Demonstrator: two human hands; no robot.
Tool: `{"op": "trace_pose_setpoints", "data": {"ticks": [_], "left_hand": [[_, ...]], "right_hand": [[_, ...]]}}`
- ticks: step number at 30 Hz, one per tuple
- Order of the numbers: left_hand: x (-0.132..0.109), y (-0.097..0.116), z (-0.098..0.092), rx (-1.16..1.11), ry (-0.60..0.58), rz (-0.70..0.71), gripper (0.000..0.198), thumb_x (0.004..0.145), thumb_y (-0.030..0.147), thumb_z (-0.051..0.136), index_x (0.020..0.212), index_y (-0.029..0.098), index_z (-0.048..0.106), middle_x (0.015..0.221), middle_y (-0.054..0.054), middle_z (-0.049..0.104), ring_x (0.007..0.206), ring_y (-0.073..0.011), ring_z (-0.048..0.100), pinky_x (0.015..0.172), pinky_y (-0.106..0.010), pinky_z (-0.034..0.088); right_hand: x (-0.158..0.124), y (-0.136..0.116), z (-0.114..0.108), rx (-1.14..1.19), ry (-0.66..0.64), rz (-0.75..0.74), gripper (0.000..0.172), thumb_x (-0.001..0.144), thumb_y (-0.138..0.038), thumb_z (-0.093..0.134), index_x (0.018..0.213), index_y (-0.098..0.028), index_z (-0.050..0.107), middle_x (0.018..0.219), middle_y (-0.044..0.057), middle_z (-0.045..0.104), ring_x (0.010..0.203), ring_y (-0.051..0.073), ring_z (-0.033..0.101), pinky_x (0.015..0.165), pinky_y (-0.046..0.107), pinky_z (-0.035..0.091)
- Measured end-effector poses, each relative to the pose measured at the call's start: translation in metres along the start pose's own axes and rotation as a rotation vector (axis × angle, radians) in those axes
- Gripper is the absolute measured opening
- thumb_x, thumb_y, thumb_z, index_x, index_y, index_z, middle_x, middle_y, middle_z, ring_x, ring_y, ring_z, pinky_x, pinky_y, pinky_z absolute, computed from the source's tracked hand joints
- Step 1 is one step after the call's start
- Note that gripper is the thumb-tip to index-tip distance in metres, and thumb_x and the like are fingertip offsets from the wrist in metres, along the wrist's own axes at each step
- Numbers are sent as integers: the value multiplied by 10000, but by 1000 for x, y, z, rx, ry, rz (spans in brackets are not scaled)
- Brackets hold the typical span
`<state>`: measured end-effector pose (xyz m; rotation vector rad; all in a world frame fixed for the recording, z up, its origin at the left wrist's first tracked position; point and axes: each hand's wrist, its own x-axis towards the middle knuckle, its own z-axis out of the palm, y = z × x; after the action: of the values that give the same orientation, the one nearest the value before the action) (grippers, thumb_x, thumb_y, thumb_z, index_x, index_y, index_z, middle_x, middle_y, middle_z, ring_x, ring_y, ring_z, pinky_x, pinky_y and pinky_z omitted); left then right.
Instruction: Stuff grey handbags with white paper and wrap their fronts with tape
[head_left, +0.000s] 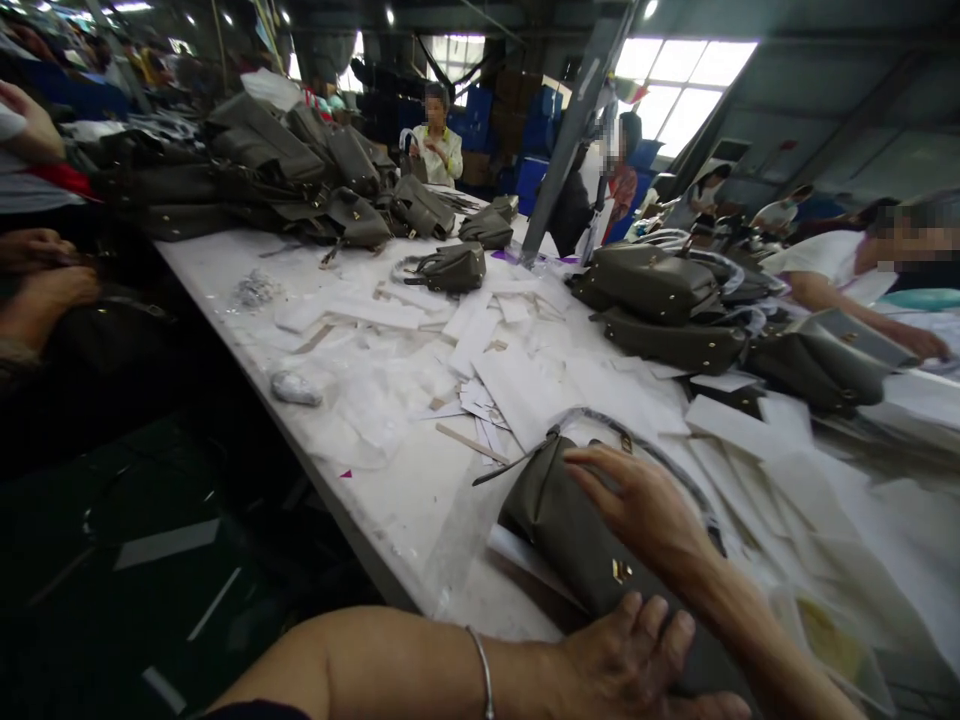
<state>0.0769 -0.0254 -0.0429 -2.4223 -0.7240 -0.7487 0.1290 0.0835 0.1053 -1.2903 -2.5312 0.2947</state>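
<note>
A dark olive handbag (559, 510) with a gold clasp lies tilted on the worktable in front of me. Its handle (675, 460) is wrapped in clear film and arches over the far side. My right hand (649, 505) rests across the bag's upper edge with its fingers stretched out. Lower down, my left hand (626, 655), a bracelet at its wrist, lies spread against the near end of the front panel. A thin strap end sticks out to the left of the bag.
White paper sheets (517, 385) and cardboard scraps litter the table (397, 500). A crumpled plastic-wrapped lump (295, 388) sits near its left edge. Bags are piled at the back left (262, 150) and right (652, 285). A plastic tub (832, 640) stands at lower right. Several people work around.
</note>
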Motion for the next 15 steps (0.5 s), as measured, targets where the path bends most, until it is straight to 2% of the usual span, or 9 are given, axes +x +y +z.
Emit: {"op": "trace_pose_setpoints", "data": {"ticks": [2,4,6,10,12,15], "left_hand": [[0,0,0,-33,-14,-3,518,960,523,446,1433,315,454,1273,-116,643,1160,-285,613,944,-431,476],[3,-2,0,-72,-38,29,443,964,477,464,1372,317,530,1256,-99,653,1165,-288,605,939,-437,481],[10,-6,0,-103,-56,77,371,977,429,457,1309,324,587,1275,-66,647,1171,-276,593,937,-429,486],[29,-12,-1,-188,-115,34,308,993,394,449,1234,334,631,1323,2,614,1161,-251,578,946,-411,499],[32,-14,-6,-235,-123,18,307,983,398,498,1237,274,616,1304,-39,607,1132,-248,586,953,-432,503],[23,-18,-18,-277,-96,52,347,957,375,578,1242,178,572,1257,-100,585,1072,-230,607,913,-447,527]], "right_hand": [[47,-16,26,-127,-166,49,304,958,-316,490,1200,-232,653,1227,59,682,1120,211,635,977,323,478],[81,-20,51,-173,-230,87,349,931,-299,542,1250,-180,616,1307,125,626,1191,260,585,1011,369,442],[102,-16,71,-199,-270,124,341,894,-278,592,1206,-141,622,1287,177,616,1196,300,569,996,403,437],[116,-3,89,-228,-334,174,353,830,-278,666,1151,-143,602,1214,173,629,1129,296,588,904,386,473],[117,1,90,-228,-346,174,364,827,-298,669,1155,-162,589,1209,150,632,1116,281,589,883,374,481],[120,5,90,-219,-343,166,354,827,-319,664,1140,-172,589,1189,134,641,1096,278,597,863,380,493]]}}
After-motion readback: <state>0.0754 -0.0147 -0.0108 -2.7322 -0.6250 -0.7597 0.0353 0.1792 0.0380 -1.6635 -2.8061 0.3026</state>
